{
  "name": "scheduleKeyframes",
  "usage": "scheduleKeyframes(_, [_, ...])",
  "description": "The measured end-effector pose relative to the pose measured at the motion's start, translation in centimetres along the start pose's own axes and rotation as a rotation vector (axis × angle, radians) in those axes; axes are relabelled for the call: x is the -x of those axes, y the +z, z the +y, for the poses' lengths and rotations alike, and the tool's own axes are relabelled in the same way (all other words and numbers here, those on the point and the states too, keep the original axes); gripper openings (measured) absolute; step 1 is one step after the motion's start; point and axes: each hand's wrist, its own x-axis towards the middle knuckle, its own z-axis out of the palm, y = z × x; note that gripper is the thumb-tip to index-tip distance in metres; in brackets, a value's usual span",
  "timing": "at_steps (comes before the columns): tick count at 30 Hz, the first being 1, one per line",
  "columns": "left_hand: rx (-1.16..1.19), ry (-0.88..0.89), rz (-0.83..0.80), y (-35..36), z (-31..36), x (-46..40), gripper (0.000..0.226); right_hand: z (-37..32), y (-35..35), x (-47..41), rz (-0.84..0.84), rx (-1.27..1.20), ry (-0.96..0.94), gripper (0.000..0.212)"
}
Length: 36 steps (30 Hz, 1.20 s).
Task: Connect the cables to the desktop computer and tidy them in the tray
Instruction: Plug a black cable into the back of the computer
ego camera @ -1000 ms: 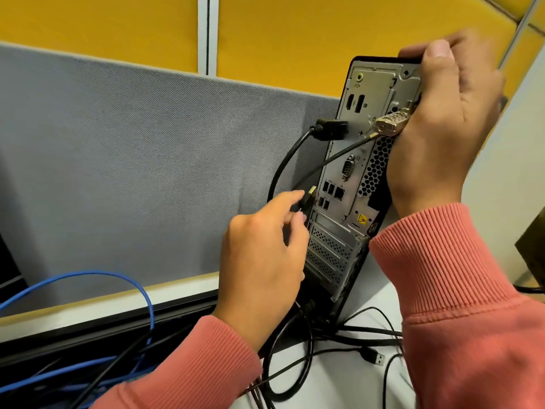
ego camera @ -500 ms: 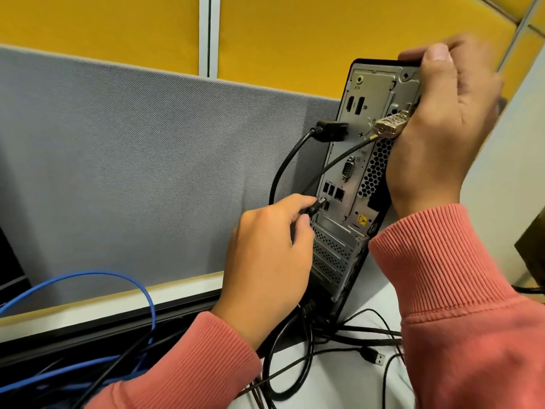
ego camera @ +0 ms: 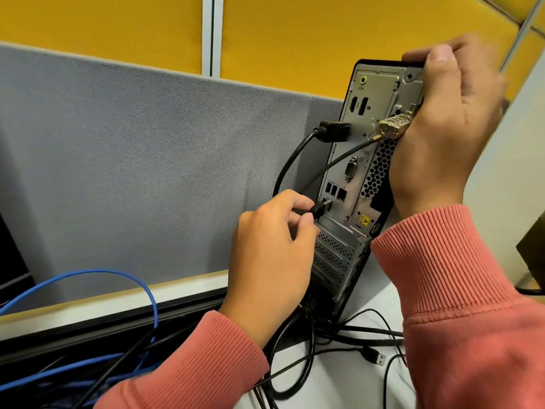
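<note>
In front of me a grey fabric partition panel (ego camera: 147, 160) runs along the back edge of the white desk surface (ego camera: 339, 376). Above it sit yellow wall panels (ego camera: 100, 28), divided by a white vertical strip (ego camera: 212, 33). A black channel (ego camera: 118, 323) follows the desk's rear edge. At my right stands a plain white side panel (ego camera: 507, 160). Lighting is even.

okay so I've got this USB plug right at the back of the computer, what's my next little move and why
Probably push the USB plug straight in: your left hand pinches it with its tip at a lower port, seemingly not yet seated, while your right hand steadies the computer.
</note>
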Motion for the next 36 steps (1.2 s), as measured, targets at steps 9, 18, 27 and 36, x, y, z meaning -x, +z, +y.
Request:
scheduleKeyframes(9, [-0.036,0.14,0.028,-0.1,-0.4,0.3,0.007,0.1,0.0,0.0,0.002,0.003,-0.006,0.035])
scheduleKeyframes(18, [-0.046,0.188,0.053,-0.2,-0.8,0.2,0.011,0.0,0.1,0.0,0.002,0.002,0.008,0.036])
scheduleKeyframes(27, [0.093,0.178,0.251,0.0,0.0,0.1,0.015,-0.1,0.0,0.0,0.006,-0.007,0.001,0.034])
scheduleKeyframes(36, [0.184,0.116,0.177,0.8,0.3,0.1,0.015,0.1,0.1,0.0,0.004,-0.013,0.007,0.035])
